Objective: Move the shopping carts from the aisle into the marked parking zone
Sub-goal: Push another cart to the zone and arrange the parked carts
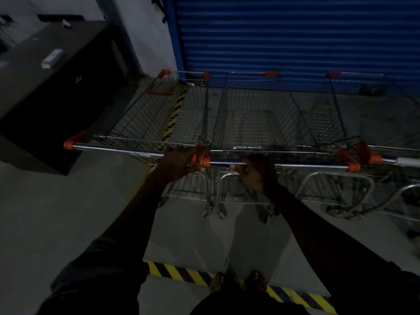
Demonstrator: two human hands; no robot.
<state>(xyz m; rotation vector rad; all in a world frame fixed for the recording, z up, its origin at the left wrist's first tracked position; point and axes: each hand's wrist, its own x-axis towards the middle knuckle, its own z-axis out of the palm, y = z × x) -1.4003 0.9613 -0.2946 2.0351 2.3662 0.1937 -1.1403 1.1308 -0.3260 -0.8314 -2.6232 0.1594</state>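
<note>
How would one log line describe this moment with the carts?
three carts abreast at blue shutter | left-hand grip: orange caps, left/middle handles | right-hand grip: middle cart handle

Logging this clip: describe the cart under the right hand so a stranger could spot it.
Of three before the blue roller shutter, take the middle silver wire shopping cart. Only its metal handle bar lies in the grip of the right hand; the left hand grips an orange end cap.
</note>
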